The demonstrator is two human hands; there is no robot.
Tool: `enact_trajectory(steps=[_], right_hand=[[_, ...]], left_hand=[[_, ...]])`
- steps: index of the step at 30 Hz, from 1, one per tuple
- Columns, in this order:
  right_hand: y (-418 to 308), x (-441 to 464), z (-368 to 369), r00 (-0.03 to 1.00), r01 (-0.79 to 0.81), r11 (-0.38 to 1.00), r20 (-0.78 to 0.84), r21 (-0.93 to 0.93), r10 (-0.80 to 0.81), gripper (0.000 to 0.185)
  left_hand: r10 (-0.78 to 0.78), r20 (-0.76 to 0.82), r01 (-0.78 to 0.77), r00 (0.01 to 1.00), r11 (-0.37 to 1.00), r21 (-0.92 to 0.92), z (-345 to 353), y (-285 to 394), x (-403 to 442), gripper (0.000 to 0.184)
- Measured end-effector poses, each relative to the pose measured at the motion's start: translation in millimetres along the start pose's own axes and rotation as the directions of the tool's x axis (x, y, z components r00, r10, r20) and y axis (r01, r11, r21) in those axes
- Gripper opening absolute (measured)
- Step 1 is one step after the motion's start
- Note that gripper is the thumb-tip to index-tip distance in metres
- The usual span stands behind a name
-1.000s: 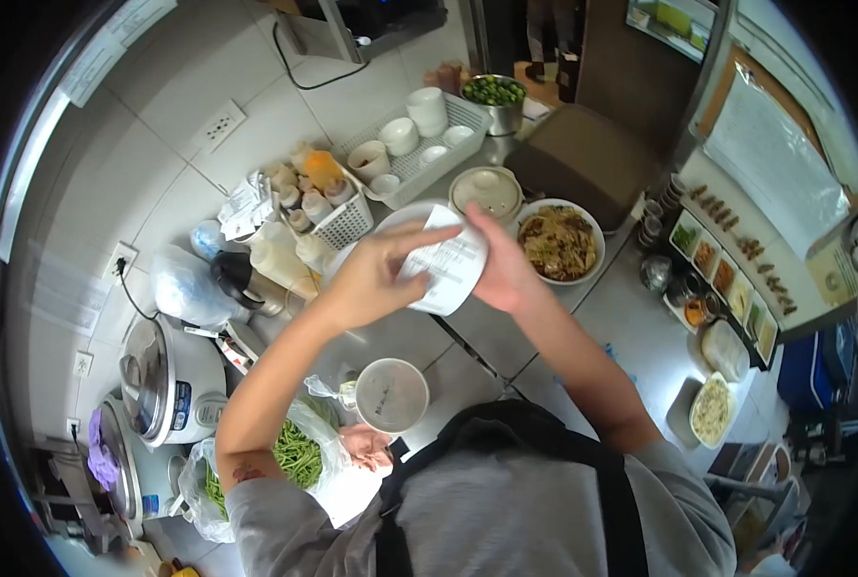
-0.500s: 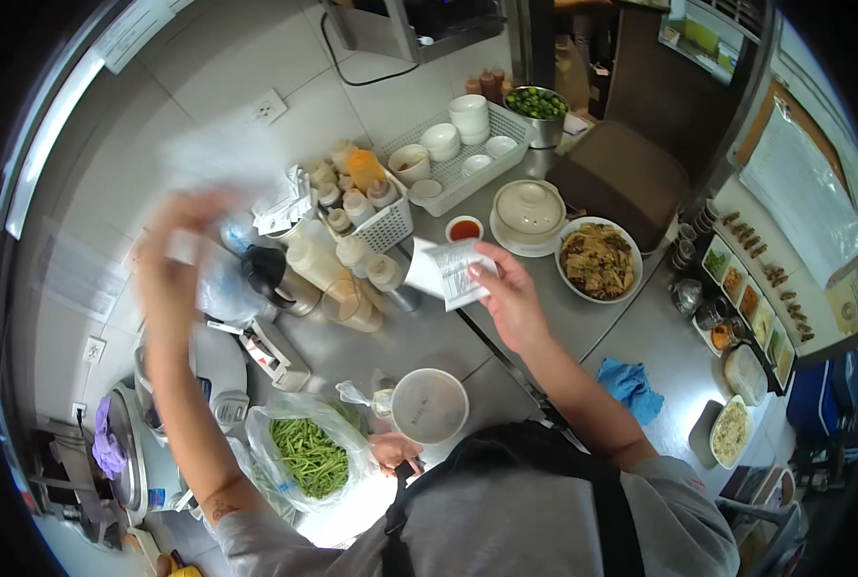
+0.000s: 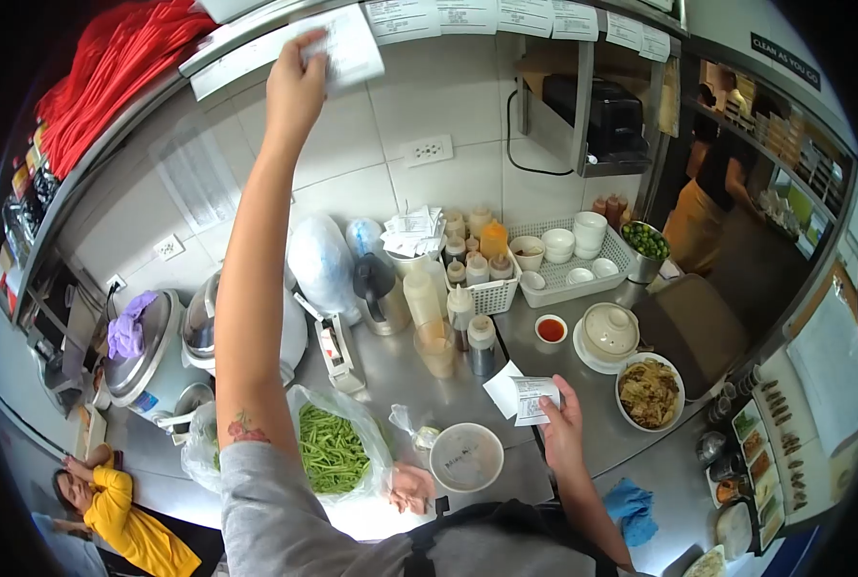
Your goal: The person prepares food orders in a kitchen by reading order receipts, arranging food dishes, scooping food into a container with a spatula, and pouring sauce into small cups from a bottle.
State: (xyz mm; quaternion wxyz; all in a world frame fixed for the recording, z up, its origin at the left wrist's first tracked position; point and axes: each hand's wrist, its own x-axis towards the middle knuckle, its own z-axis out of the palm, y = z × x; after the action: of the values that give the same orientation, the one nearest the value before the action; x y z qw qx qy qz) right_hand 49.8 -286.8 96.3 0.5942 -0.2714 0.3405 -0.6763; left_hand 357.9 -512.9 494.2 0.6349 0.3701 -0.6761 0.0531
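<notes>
High at the upper left, my left hand (image 3: pixel 297 85) is raised with bent fingers on a white paper order slip (image 3: pixel 357 56) at the shelf-edge rail (image 3: pixel 236 69). Several more printed slips (image 3: pixel 467 15) hang along that rail to the right. Lower down, my right hand (image 3: pixel 565 423) pinches a printed receipt (image 3: pixel 534 400), its paper bent into a white fold on the left. Below and left of this hand sits a lidded round tub (image 3: pixel 467 458). A plastic bag of cut green beans (image 3: pixel 333 450) lies open beneath my left arm.
A lidded pot (image 3: pixel 609 331), a bowl of noodle-like food (image 3: pixel 650 392) and a red sauce dish (image 3: pixel 550 329) stand right. Sauce bottles (image 3: pixel 482 337) and a basket of white bowls (image 3: pixel 568 264) are behind. A person in yellow (image 3: pixel 136 514) is at lower left.
My left hand has risen to the rail with the slip, which was blurred in motion before. The view has tilted up, bringing the rail and hanging slips into sight. My right hand keeps the receipt.
</notes>
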Motion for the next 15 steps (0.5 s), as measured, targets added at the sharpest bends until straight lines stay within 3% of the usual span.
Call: enact_trajectory(steps=[1, 4, 5, 7, 8, 9, 10, 11, 12, 13, 14, 15], right_hand=[[-3, -3, 0, 1.0, 0.0, 1.0, 0.002, -0.001, 0.0, 0.048], [-16, -14, 7, 1.0, 0.004, 1.0, 0.0, -0.007, -0.004, 0.048], [-19, -18, 10, 0.999, 0.052, 0.998, 0.01, -0.021, -0.052, 0.048], [-25, -27, 21, 0.991, 0.132, 0.99, 0.04, -0.044, -0.13, 0.048], [-28, -33, 29, 0.982, 0.18, 0.978, 0.076, -0.11, -0.172, 0.047], [-32, -38, 39, 0.969, 0.235, 0.957, 0.117, -0.173, -0.217, 0.047], [-35, -43, 47, 0.952, 0.292, 0.929, 0.161, -0.229, -0.26, 0.047], [-35, -48, 55, 0.915, 0.389, 0.874, 0.23, -0.291, -0.331, 0.039], [-31, -55, 63, 0.908, 0.368, 0.891, 0.309, -0.265, -0.283, 0.039], [-26, -64, 70, 0.892, 0.339, 0.908, 0.389, -0.245, -0.228, 0.038], [-20, -73, 79, 0.866, 0.303, 0.925, 0.471, -0.228, -0.168, 0.037], [-14, -83, 92, 0.816, 0.327, 0.924, 0.553, -0.2, -0.168, 0.035]], left_hand=[[0.0, -0.034, 0.0, 0.999, 1.0, 0.005, 0, -1, 12, 0.029], [0.027, 0.007, -0.027, 1.0, 0.957, 0.289, -19, 6, 34, 0.037], [0.084, -0.059, -0.058, 0.995, 0.933, 0.355, -22, 6, 22, 0.04], [0.208, 0.11, -0.234, 0.972, 0.81, 0.538, -45, 14, -24, 0.037], [0.063, 0.177, -0.14, 0.982, 0.875, 0.463, -51, 48, -81, 0.035], [-0.235, 0.264, 0.152, 0.936, 0.942, 0.298, -52, 78, -153, 0.036], [-0.254, 0.619, 0.184, 0.743, 0.967, 0.177, -62, 112, -208, 0.038], [-0.355, 0.753, 0.494, 0.554, 0.869, 0.046, -65, 120, -261, 0.041], [-0.474, 0.822, 0.542, 0.315, 0.801, 0.254, -67, 128, -311, 0.049], [-0.368, 0.869, 0.771, 0.332, 0.637, -0.025, -70, 141, -350, 0.059], [-0.528, 0.839, 0.951, 0.13, 0.307, 0.045, -85, 170, -362, 0.062], [-0.594, 0.762, 0.948, 0.257, 0.309, -0.078, -95, 171, -390, 0.06]])
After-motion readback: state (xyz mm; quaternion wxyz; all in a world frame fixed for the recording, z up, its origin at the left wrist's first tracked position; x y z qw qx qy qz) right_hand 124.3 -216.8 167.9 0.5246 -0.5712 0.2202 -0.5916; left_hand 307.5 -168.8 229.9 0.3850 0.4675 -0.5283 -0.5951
